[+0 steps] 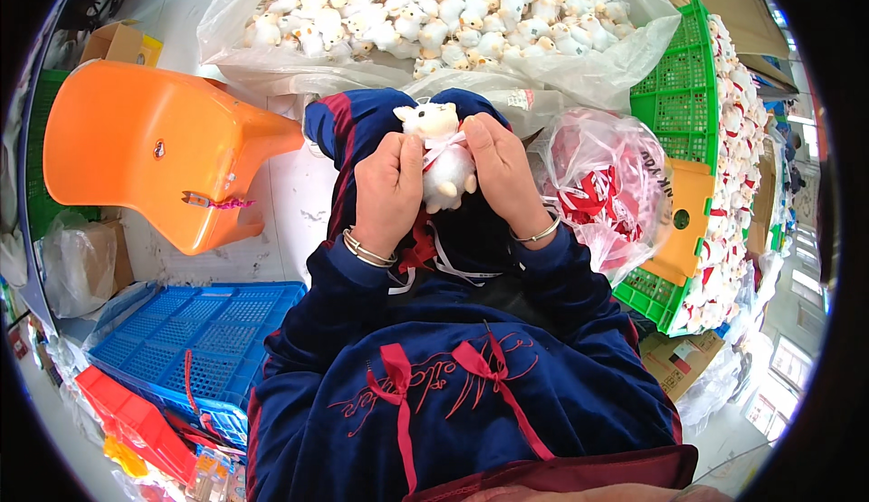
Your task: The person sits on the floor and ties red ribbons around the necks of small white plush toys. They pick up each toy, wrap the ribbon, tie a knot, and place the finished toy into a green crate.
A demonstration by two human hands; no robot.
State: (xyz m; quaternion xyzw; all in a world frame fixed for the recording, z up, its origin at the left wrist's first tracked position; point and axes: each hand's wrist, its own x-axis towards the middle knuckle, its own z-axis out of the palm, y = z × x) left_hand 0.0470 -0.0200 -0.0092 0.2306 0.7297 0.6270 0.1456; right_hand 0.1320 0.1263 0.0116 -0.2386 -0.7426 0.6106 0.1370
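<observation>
A small white plush lamb (449, 179) with a cream face is held upright above my lap, facing up to the right. A pale ribbon (442, 146) with some red on it lies around its neck. My left hand (390, 187) is closed at the lamb's left side, thumb and fingers pressed together near the ribbon. On the other side my right hand (501, 172) pinches at the ribbon's right end. The exact grip of the fingertips is partly hidden. Red and white ribbon strips (418, 252) lie on my lap below the lamb.
Ahead, a big clear plastic sheet (579, 76) holds a heap of similar white plush toys (434, 15). At right stand a plastic bag of red pieces (602, 196) and a green crate (672, 95). At left are an orange chair (145, 131) and a blue crate (195, 334).
</observation>
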